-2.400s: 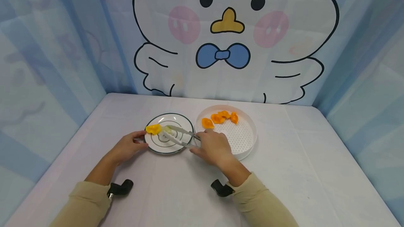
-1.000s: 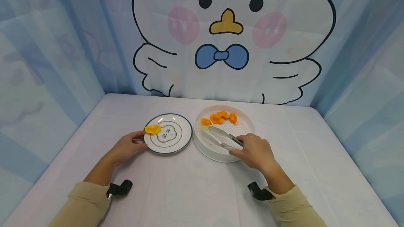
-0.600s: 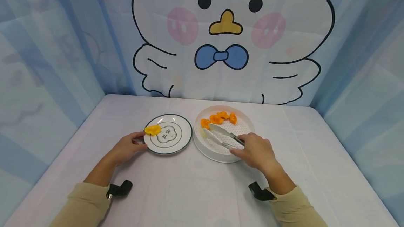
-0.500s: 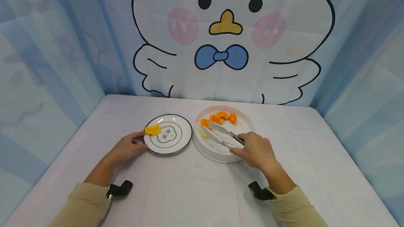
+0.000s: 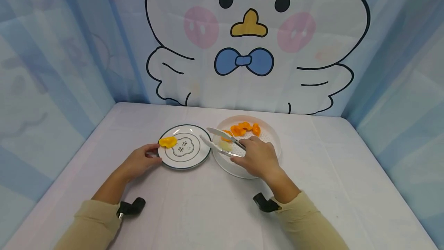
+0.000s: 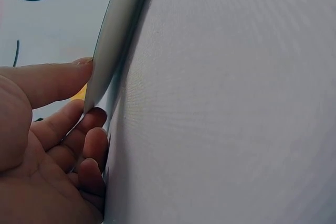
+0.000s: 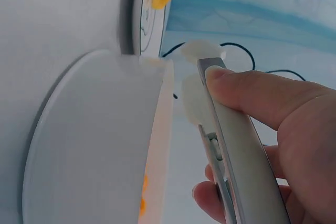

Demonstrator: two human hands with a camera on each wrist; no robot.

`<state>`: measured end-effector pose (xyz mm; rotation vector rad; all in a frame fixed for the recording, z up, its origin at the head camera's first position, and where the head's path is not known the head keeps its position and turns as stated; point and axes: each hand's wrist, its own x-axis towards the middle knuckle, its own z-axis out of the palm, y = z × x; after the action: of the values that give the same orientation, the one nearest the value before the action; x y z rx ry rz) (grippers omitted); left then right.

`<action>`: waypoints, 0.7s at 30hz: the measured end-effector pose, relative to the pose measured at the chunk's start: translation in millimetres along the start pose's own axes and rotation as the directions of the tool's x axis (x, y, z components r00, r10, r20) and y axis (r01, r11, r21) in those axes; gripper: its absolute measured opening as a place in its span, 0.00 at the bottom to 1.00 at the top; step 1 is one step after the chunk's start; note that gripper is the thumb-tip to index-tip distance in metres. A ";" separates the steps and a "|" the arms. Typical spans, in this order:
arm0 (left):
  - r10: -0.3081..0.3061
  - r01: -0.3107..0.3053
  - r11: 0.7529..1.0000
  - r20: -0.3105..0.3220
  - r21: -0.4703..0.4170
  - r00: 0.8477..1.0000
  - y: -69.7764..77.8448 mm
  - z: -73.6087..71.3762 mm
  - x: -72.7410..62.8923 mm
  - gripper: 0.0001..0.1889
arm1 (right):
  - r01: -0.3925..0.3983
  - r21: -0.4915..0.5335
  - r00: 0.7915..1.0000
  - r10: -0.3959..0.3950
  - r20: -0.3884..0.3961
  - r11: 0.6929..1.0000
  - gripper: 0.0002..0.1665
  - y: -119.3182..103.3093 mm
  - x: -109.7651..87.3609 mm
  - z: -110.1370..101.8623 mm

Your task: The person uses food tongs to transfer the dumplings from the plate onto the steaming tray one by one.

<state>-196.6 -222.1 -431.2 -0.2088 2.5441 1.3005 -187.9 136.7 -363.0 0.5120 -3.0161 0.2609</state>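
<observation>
My left hand (image 5: 141,161) pinches the left rim of a white plate (image 5: 198,158) with a dark green edge. The left wrist view shows the thumb on the plate's rim (image 6: 113,40) and fingertips beneath it. One yellow piece (image 5: 168,142) lies on the plate near that hand. My right hand (image 5: 258,158) grips metal tongs (image 5: 216,147) with white tips. Their tips are parted with nothing between them, overlapping the plate's right rim in the head view. Under the tongs, a pale yellow piece (image 5: 226,145) lies in a round white tray (image 5: 272,142) with a perforated floor.
Several orange pieces (image 5: 237,130) sit along the tray's far left side, one partly hidden by the tongs. Tray and plate stand side by side on a white-covered table (image 5: 194,211). A cartoon-printed cloth (image 5: 249,88) hangs behind the table, with blue cloth at both sides.
The tongs carried the pale yellow piece from plate to tray and let it go there. My right hand then moved left with the tongs, back towards the plate. My left hand stayed put.
</observation>
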 end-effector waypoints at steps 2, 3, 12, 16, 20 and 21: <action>0.001 -0.001 1.000 -0.002 -0.001 1.000 -0.3 0.3 0.3 0.36 | 0.018 -0.016 1.000 -0.018 0.011 1.000 0.37 -10.3 4.7 1.5; 0.000 0.000 1.000 -0.003 -0.002 1.000 -0.3 0.4 0.3 0.36 | 0.027 -0.024 1.000 -0.027 0.016 0.999 0.37 -15.4 7.0 2.5; 0.003 -0.003 1.000 0.007 -0.015 1.000 -0.5 -1.1 -0.7 0.36 | 0.083 -0.032 0.993 -0.080 0.092 0.996 0.35 -49.2 23.3 18.8; 0.000 0.000 1.000 0.005 -0.010 1.000 -1.5 -0.6 1.0 0.36 | 0.095 -0.031 0.990 -0.091 0.109 0.995 0.37 -58.4 27.9 25.4; 0.005 -0.005 1.000 0.008 -0.010 1.000 -1.8 -1.0 1.8 0.36 | 0.115 -0.043 0.988 -0.110 0.109 0.992 0.38 -66.4 31.0 28.4; 0.004 -0.004 1.000 0.009 -0.011 1.000 -1.8 -1.4 1.8 0.36 | 0.118 -0.045 0.988 -0.113 0.106 0.992 0.38 -68.0 31.8 29.0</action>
<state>-198.2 -224.2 -432.4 -0.1990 2.5317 1.3139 -196.3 58.1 -377.9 0.7142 -3.0676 0.1549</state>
